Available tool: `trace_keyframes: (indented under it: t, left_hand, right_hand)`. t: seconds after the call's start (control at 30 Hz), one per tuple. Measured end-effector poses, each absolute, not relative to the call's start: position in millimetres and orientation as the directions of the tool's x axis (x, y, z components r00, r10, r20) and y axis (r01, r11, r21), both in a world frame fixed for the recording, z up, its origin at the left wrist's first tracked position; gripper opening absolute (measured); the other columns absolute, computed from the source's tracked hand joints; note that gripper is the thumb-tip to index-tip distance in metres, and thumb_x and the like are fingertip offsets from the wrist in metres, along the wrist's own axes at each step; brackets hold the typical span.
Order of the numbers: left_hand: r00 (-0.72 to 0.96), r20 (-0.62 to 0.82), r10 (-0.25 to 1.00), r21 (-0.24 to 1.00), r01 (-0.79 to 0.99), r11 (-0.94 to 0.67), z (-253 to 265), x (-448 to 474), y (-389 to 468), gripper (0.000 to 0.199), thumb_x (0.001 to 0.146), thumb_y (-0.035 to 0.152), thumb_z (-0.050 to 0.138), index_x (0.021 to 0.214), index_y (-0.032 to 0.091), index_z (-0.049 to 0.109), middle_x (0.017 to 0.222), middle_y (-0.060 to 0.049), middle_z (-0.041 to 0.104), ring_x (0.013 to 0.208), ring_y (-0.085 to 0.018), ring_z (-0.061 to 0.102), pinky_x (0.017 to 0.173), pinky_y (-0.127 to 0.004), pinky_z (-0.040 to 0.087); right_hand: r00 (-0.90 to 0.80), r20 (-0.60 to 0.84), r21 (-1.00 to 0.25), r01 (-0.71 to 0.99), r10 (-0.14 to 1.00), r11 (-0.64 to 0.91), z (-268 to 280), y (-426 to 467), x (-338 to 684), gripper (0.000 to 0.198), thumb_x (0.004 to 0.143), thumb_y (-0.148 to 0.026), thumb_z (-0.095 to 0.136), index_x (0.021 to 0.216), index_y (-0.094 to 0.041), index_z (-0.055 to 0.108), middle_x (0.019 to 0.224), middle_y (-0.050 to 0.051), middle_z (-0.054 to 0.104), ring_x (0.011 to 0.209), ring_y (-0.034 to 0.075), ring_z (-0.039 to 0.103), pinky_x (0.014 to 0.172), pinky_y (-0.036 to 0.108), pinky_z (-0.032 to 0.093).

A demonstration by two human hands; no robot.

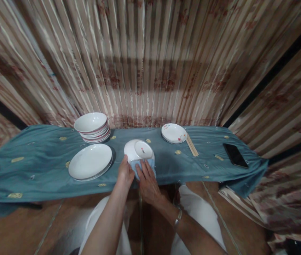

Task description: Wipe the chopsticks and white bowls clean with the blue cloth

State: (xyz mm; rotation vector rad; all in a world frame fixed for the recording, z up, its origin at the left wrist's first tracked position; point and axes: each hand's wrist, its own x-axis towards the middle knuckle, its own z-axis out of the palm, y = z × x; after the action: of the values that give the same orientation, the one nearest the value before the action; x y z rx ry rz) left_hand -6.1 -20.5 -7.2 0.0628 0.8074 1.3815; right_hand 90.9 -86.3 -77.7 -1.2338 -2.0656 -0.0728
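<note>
A white bowl (133,149) is tipped so that its underside and round foot face me, above the front middle of the table. My left hand (125,171) grips its left edge, the thumb lying along the outside. Across the near side of the bowl my right hand (147,182) presses a light blue cloth (152,166), fingers lying over the cloth. Left of the bowl are stacked white plates (90,161). Behind those plates stands a pile of white bowls (91,123) with reddish bands.
A teal patterned cloth (129,134) covers the narrow table. Small flowered plates (173,132) sit right of centre, beside wooden chopsticks (192,145). A black phone (235,155) lies near the right end. Pleated curtains (150,63) hang close behind the table.
</note>
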Motion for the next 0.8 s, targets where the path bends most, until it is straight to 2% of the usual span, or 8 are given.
trace_keyframes:
  t: [0.23,0.33,0.43,0.53,0.7,0.8]
  left_hand:
    - [-0.089,-0.467,0.880,0.510,-0.840,0.186,2.8,0.7,-25.9,0.034,0.092,0.032,0.043,0.095,0.009,0.067,0.067,-0.007,0.070,0.059,-0.016,0.065,0.063,-0.025,0.052]
    - [-0.078,-0.446,0.892,0.536,-0.821,0.196,8.0,3.1,-30.8,0.039,0.091,0.040,0.043,0.086,0.009,0.067,0.065,-0.007,0.069,0.062,-0.017,0.066,0.067,-0.028,0.053]
    - [-0.062,-0.399,0.915,0.568,-0.800,0.194,7.7,5.1,-33.1,0.043,0.087,0.047,0.046,0.086,0.009,0.067,0.073,-0.009,0.071,0.077,-0.021,0.069,0.079,-0.033,0.053]
    - [-0.085,-0.352,0.932,0.594,-0.790,0.152,4.7,6.8,-32.5,0.039,0.085,0.047,0.051,0.088,0.012,0.067,0.084,-0.007,0.073,0.092,-0.020,0.067,0.089,-0.031,0.050]
    - [-0.070,-0.183,0.981,0.618,-0.784,0.059,1.7,8.8,-29.8,0.036,0.079,0.045,0.061,0.098,0.016,0.068,0.101,-0.006,0.071,0.108,-0.019,0.061,0.093,-0.028,0.046]
    - [-0.051,-0.108,0.993,0.660,-0.751,0.033,2.0,9.7,-29.8,0.040,0.072,0.046,0.067,0.098,0.015,0.069,0.101,-0.007,0.071,0.109,-0.022,0.060,0.092,-0.031,0.046]
  right_hand:
    - [-0.338,0.618,-0.248,0.773,0.710,0.584,-55.0,-76.0,95.2,0.059,0.083,-0.007,0.042,0.142,-0.013,0.036,0.148,0.015,0.033,0.143,0.028,0.012,0.111,0.051,0.032]
    - [-0.348,0.644,-0.219,0.770,0.681,0.600,-43.0,-71.5,95.6,0.053,0.086,-0.009,0.041,0.139,-0.010,0.041,0.147,0.017,0.035,0.143,0.028,0.011,0.111,0.051,0.032]
    - [-0.336,0.654,-0.220,0.773,0.678,0.596,-29.7,-64.9,95.2,0.051,0.086,-0.011,0.041,0.138,-0.011,0.041,0.147,0.017,0.035,0.143,0.027,0.012,0.111,0.051,0.031]
    - [-0.339,0.650,-0.214,0.777,0.680,0.592,-13.3,-55.1,95.7,0.050,0.086,-0.013,0.044,0.136,-0.012,0.043,0.147,0.016,0.035,0.143,0.027,0.013,0.111,0.051,0.030]
    - [-0.385,0.638,-0.167,0.776,0.666,0.608,15.8,-35.2,103.8,0.040,0.088,-0.020,0.046,0.126,-0.012,0.051,0.141,0.015,0.043,0.140,0.026,0.022,0.112,0.048,0.026]
    - [-0.395,0.630,-0.175,0.767,0.669,0.617,28.7,-23.7,111.4,0.036,0.088,-0.021,0.045,0.122,-0.011,0.055,0.137,0.015,0.048,0.136,0.026,0.029,0.112,0.048,0.025]
